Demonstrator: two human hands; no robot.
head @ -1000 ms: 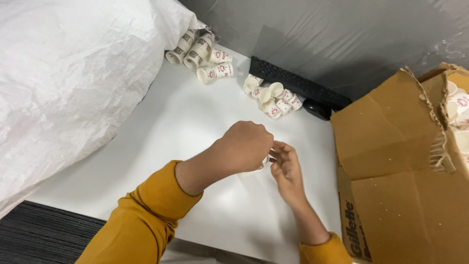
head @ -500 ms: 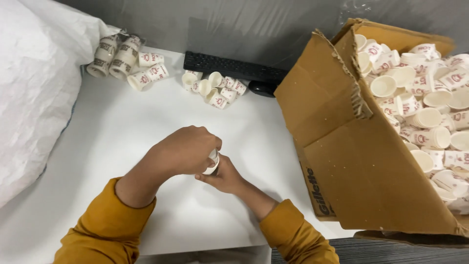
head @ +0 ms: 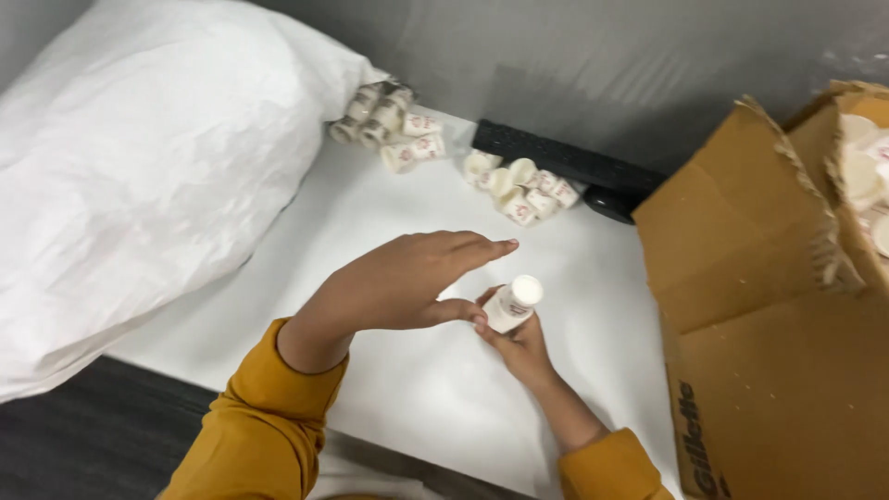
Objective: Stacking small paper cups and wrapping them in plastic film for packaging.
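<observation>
White table (head: 389, 222) under a grey wall fills the middle of the frame, and just below its centre a small white cup stack (head: 512, 305) with a red print is held tilted, its round white top turned up and to the right. It is gripped from below by the right hand (head: 519, 347), whose fingers are closed round its lower part. The left hand (head: 407, 282) is spread flat and open above and to the left of it, holding nothing, with only the thumb tip touching or nearly touching the stack's side.

For the step to be done well, the stack is best kept steady in the closed hand while the open hand is brought squarely onto the top, so that nothing is crushed or skewed.

Further out, two heaps of like cups (head: 389, 125) (head: 519, 185) lie at the table's far edge, a white sack (head: 139, 176) at upper left, a cardboard box (head: 769, 306) at right.

Half a second earlier the left hand was curled closed over the stack; now it has been lifted and opened, and the view has swung left.
</observation>
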